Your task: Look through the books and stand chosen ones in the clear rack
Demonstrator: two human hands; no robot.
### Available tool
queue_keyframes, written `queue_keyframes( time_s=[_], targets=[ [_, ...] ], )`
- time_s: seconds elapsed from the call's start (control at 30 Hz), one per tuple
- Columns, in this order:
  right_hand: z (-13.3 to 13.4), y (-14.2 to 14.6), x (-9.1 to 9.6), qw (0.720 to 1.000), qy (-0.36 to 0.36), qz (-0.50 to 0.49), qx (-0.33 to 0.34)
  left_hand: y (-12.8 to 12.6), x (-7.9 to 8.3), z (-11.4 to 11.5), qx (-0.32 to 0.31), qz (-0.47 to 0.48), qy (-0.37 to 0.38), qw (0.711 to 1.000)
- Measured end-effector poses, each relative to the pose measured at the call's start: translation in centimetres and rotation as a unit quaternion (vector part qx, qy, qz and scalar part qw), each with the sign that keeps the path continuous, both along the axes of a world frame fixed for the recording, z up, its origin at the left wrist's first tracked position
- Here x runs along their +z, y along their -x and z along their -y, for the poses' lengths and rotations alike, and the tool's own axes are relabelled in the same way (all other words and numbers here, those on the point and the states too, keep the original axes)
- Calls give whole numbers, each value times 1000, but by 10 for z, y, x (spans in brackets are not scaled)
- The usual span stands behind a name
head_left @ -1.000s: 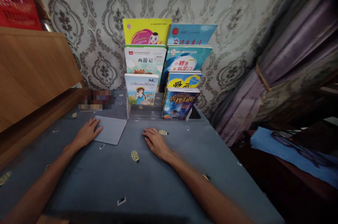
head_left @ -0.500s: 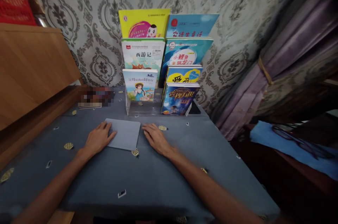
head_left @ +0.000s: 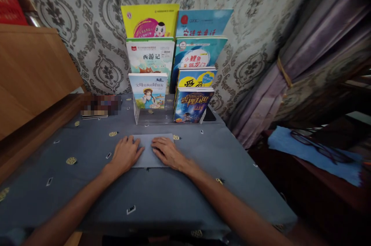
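Observation:
A plain grey-blue flat rectangle point(head_left: 148, 157) lies on the table before me; I cannot tell whether it is a thin book or a folded sheet. My left hand point(head_left: 126, 154) rests on its left part, fingers stretched out and slightly apart. On its right part lies my right hand point(head_left: 168, 152), palm down with the fingers extended. The middle of the rectangle shows between the two hands. Just behind it stands a clear acrylic book rack point(head_left: 155, 116) with children's books in tiers, among them a white book point(head_left: 149, 91) and a dark blue book point(head_left: 191, 106) at the front.
A dark tablecloth point(head_left: 95, 195) with pineapple prints covers the table. A blurred-out stack point(head_left: 100, 106) sits at the back left, beside a wooden cabinet point(head_left: 31, 72). Behind the rack's right side lies a black flat object point(head_left: 210, 115). Glasses point(head_left: 321, 147) rest on a blue cloth point(head_left: 284, 139) at right.
The grey-blue rectangle has shifted right and now lies square to me. My left hand moved right with it. My right hand, formerly beside it, now lies on it. The view turned slightly.

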State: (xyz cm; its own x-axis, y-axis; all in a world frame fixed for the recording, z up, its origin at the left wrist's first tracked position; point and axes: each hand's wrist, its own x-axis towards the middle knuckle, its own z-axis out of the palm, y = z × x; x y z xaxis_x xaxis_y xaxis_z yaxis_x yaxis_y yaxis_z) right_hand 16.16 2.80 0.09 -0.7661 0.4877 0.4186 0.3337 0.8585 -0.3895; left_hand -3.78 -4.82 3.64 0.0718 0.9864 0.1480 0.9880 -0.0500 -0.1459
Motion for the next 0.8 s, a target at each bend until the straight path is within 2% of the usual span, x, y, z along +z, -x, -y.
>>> queue_keyframes(
  time_s=[0.13,0.27,0.4,0.57,0.8],
  targets=[
    [3,-2,3,999,-9,42,3,-10,-9,-5,-57,13,-17,998],
    [6,0,4,996,-9,91,1,-11,-32,-14,-124,73,-41,989],
    [7,-1,4,993,1,119,-21,-7,-45,-19,-146,108,-58,982],
    [8,-4,2,990,8,125,-65,-6,-41,-17,-136,95,-48,985],
    [12,-8,-5,985,10,118,-126,-5,-29,-9,-46,49,-28,997]
  ],
)
